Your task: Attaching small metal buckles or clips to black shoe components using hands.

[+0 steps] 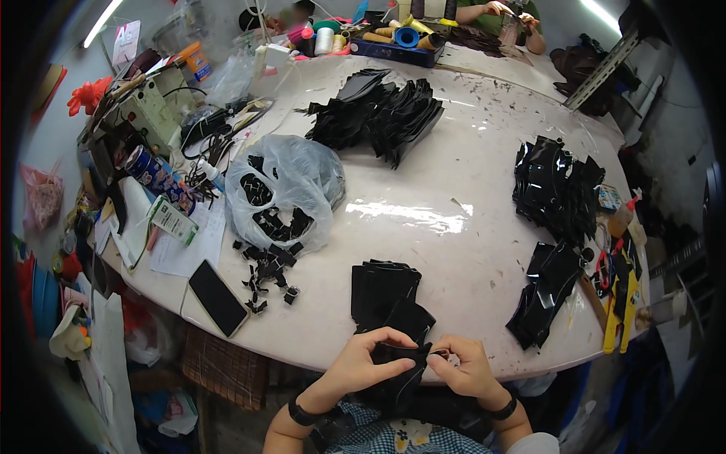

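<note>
At the near edge of the table my left hand [369, 365] is closed on a glossy black leather-like piece [395, 392], thumb toward me. My right hand [464, 366] pinches at the right end of the same piece, its fingertips close to the left ones. Whether a smaller part is between the right fingertips is too small to tell. Just beyond my hands lies a stack of flat black pieces [384, 289], with a curved black piece [413, 318] at its near side. A translucent plastic bag [321, 172] holds small black pieces, and more small black pieces [270, 266] spill beside it.
A phone [218, 297] lies at the left edge. Large black piles [382, 113] sit at the back and on the right [556, 185]. Yellow-handled tools [620, 306] lie far right. A thread tray [397, 53] stands behind; another person's hands [499, 9] show beyond it.
</note>
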Demonstrator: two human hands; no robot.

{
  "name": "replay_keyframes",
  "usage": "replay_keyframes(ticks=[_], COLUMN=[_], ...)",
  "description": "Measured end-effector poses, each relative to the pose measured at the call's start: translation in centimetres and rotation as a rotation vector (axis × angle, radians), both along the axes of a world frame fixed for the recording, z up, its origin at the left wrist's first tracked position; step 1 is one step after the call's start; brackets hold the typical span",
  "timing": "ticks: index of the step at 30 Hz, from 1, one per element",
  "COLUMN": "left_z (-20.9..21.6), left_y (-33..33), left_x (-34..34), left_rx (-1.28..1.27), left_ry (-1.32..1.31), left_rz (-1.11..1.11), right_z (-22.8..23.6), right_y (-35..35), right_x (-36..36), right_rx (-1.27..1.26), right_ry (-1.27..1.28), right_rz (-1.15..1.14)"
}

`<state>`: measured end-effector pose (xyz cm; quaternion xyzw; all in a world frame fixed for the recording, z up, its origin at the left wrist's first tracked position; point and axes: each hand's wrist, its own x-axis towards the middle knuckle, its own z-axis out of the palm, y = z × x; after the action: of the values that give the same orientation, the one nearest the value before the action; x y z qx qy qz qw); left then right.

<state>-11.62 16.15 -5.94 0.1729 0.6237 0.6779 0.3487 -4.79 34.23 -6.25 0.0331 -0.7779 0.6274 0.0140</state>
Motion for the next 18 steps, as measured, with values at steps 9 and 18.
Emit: replay_keyframes(ticks=[9,18], left_z=[0.1,-0.5], left_y=[0.6,0.8], left_x=[0.7,1.1], left_rx=[-0.028,-0.135], left_ry=[0.120,0.228], left_rz=[0.123,0.163], right_z=[0.0,1.0], right_y=[-0.5,-0.9], right_x=[-0.2,-1.1], right_rx=[0.077,0.260], right_ry=[0.033,0.142], right_rz=[-0.052,-0.174])
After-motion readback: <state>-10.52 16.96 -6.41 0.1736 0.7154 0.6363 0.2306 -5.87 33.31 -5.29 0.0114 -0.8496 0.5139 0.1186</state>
